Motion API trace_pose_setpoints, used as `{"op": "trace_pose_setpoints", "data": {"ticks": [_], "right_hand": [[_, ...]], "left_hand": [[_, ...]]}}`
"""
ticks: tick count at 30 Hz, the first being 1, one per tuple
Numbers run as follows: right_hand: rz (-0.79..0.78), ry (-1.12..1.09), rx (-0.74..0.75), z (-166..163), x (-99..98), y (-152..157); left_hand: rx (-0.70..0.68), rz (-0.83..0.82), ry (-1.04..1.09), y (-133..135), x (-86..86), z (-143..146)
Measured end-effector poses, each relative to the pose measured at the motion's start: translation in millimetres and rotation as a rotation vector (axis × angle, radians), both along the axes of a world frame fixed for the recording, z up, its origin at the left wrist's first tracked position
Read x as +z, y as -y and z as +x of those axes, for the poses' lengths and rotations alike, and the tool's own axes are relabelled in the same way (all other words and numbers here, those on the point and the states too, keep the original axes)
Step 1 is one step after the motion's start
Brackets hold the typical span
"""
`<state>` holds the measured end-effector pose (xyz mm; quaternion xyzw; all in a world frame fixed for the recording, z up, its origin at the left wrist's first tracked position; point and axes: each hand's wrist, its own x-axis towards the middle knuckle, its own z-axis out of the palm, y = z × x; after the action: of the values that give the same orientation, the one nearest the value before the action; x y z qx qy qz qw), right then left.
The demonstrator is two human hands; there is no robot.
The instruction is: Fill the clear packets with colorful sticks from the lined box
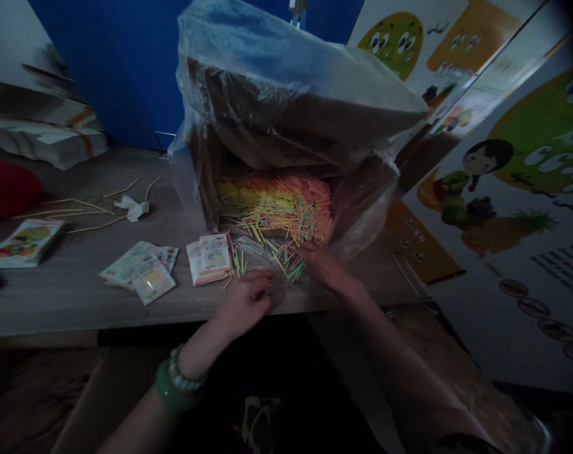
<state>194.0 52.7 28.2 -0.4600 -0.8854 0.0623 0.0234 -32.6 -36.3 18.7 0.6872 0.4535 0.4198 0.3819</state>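
Note:
A cardboard box (286,126) lined with clear plastic lies on its side on the wooden table (78,290), and several thin coloured sticks (277,205) spill out of it. My left hand (243,302) rests at the table's front edge, its fingers curled beside a few loose sticks. My right hand (321,265) reaches into the spilled sticks at the box mouth, and whether it grips any is hidden by dim light. A small printed packet (210,257) lies just left of my left hand.
More printed packets (139,268) lie to the left, with a small booklet (24,241) further left. Long wooden skewers (85,211) and a crumpled white scrap (132,207) lie behind them. A cartoon poster (503,189) stands at the right. A stack of papers (45,132) sits at the back left.

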Motion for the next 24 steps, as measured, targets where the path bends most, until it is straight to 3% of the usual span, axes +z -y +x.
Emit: {"op": "trace_pose_setpoints", "data": {"ticks": [3, 7, 17, 21, 24], "right_hand": [[0.067, 0.152, 0.059, -1.6, -3.3, 6.5], [0.103, 0.175, 0.132, -14.8, -2.7, 2.6], [-0.040, 0.071, 0.132, -21.9, -1.6, -54.4], [-0.020, -0.041, 0.108, -15.3, -2.6, -53.1], [-0.041, -0.088, 0.173, -8.5, -4.4, -40.3]], "left_hand": [[-0.237, 0.140, -0.235, 3.3, -14.7, 31.3], [-0.305, 0.217, -0.436, -4.3, -30.5, 44.8], [-0.242, 0.178, -0.273, -10.1, -49.6, 37.7], [-0.206, 0.208, -0.289, -7.0, -50.0, 36.7], [-0.191, 0.229, -0.289, -6.4, -48.4, 35.8]]}}
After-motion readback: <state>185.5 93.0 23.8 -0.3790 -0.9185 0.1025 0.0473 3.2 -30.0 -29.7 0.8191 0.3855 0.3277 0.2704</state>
